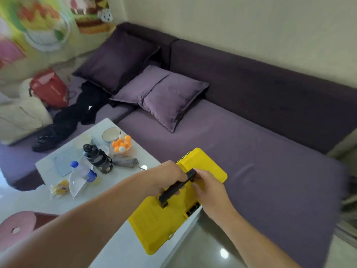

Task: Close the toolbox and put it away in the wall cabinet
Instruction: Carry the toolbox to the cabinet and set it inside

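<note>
A yellow toolbox (pixel 160 221) with its lid down lies at the right edge of the white table (pixel 119 246), partly overhanging it. Its black handle (pixel 177 186) runs along the top. My left hand (pixel 168 176) is wrapped around the handle's upper part. My right hand (pixel 208 188) grips the handle's far end from the right. Black latches (pixel 192 209) show on the toolbox's right side. No wall cabinet is in view.
On the table stand a black bottle (pixel 97 158), a water bottle (pixel 85 172), a bowl of orange and white balls (pixel 122 145), a white bowl (pixel 111 134) and a snack packet (pixel 59 188). A purple sofa (pixel 251 155) with cushions lies behind; glossy floor (pixel 208 246) is below right.
</note>
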Tool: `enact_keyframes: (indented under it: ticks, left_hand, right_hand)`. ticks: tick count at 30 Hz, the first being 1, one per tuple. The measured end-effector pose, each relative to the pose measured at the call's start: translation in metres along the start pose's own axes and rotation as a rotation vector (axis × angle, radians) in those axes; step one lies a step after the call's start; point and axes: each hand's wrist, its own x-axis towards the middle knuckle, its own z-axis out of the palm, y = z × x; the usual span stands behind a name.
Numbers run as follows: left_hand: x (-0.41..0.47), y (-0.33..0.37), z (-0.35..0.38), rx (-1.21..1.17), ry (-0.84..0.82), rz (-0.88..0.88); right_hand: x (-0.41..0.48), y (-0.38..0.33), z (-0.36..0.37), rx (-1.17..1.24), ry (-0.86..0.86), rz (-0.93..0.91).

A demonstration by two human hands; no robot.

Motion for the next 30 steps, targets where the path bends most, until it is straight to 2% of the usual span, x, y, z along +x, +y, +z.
enact_keyframes:
  ticks: [7,17,26,30]
  left_hand:
    - [-0.082,0.167,0.067,0.147,-0.029,0.181]
    - [-0.163,0.396,0.225,0.297,-0.104,0.453]
    - [-0.196,0.554,0.388,0.237,-0.414,0.58]
    - [-0.206,0.605,0.46,0.295,-0.551,0.693]
  right_hand:
    - [-0.03,-0.04,-0.174,-0.066,0.298,-0.011]
    - [-0.089,-0.02,-0.437,-0.101,0.722,-0.073]
    - [-0.162,0.033,-0.652,-0.223,0.962,0.039]
    - [-0.204,0.05,-0.728,-0.263,1.043,0.109]
